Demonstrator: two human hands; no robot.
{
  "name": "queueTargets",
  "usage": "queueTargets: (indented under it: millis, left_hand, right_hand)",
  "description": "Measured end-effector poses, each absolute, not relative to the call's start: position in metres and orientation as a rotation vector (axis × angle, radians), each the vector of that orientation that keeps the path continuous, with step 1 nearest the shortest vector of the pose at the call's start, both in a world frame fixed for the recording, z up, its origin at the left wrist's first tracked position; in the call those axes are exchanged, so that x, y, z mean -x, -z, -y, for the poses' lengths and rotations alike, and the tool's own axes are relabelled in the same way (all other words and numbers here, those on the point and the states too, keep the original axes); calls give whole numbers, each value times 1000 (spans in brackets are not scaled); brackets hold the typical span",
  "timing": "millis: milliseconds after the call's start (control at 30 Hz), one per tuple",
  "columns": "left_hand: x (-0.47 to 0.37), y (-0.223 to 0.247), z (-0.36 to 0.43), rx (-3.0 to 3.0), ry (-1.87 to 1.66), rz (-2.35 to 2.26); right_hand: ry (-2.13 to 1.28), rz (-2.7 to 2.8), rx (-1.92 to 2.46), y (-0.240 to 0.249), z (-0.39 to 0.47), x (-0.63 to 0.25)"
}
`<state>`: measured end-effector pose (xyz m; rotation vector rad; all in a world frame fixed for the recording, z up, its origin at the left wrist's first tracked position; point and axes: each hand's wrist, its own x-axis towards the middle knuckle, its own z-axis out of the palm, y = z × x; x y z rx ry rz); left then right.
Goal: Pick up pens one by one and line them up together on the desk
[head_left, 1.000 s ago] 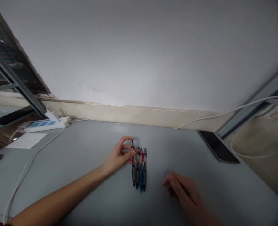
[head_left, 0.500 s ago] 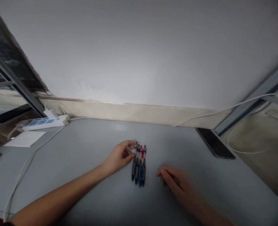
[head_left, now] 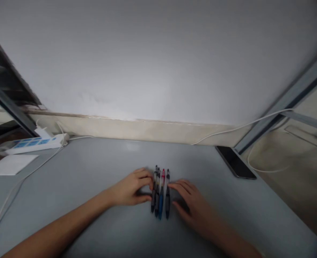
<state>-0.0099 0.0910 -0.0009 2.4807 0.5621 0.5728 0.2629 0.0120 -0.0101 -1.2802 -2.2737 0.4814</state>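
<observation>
Several pens lie side by side on the grey table point(head_left: 107, 225), tips pointing away from or toward me. At the left are two dark pens point(head_left: 153, 197), close together. Beside them is a pen with a red top and blue lower part point(head_left: 161, 200). A dark-gripped pen point(head_left: 167, 200) lies rightmost, a small gap from the others. My left hand point(head_left: 134, 186) has its fingers apart, fingertips at the leftmost pen's side. My right hand point(head_left: 190, 200) is also open, its index fingertip at the rightmost pen and the thumb just beside it.
A black phone point(head_left: 236, 163) lies at the back right, near a metal frame bar point(head_left: 276, 104). A white power strip point(head_left: 37, 142), a white card point(head_left: 12, 165) and a white cable point(head_left: 21, 182) are on the left. The wall point(head_left: 147, 130) borders the back.
My right hand has moved left to the pens and its fingers have opened. The rightmost pen now lies slightly apart from the others. The surroundings have shifted left in view.
</observation>
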Motion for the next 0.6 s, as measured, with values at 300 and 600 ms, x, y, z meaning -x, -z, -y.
queueTargets:
  millis: [300, 600]
  left_hand:
    - [-16, 20, -75, -2650, -667, -630]
    - [-19, 22, -71, -2808, -697, -576]
  right_hand:
    - [-412, 2244, 1337, 9, -18, -271]
    - [-301, 2198, 1294, 4, -23, -283]
